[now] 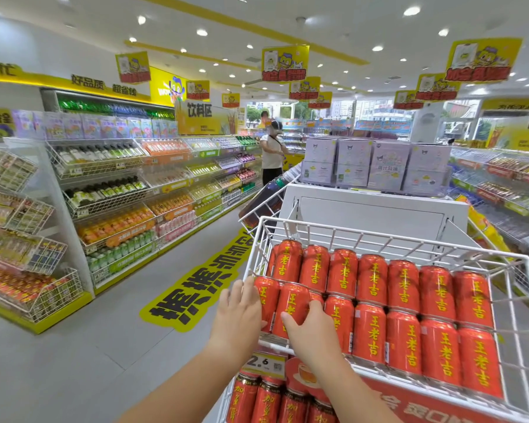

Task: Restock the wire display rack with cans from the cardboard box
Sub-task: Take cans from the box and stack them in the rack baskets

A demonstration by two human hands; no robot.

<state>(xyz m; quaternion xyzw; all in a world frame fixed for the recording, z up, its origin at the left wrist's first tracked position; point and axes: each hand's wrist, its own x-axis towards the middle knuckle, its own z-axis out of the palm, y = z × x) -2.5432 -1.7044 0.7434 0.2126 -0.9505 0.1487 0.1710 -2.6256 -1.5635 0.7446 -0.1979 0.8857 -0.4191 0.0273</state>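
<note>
Far left: wire-basket wall shelving [113, 190], stocked with bottled drinks and running down the aisle.
Floor, left of centre: yellow decal [193, 288] with black characters, lying between the wall shelving and the rack.
Background, centre-left: person in a white shirt [271, 154], standing at the far end of the aisle.
Left hand [237, 312]: at the rack's front left corner; fingers [248, 285] nearly straight and spread, laid against the outer side of the leftmost front can [261, 297], enclosing nothing.
Right hand [310, 329]: just beside the left hand; its fingers [316, 306] and thumb curled round the second front can [290, 306], gripping it from the front.
Price tag [261, 363]: clipped to the front rail below both hands, reading 2.6.
Lower cans [257, 401]: red, on the tier under the price tag, partly hidden by the forearms.
Wire display rack [379, 236]: white, with the upper basket tilted toward the viewer.
Cans [403, 315]: red with yellow characters, filling the upper basket in two rows, packed side by side and touching.
Behind the rack: white panel [373, 209], topped by pale purple cartons [376, 166].
Far right: second run of wire shelving [501, 181], contents too blurred to identify.
</note>
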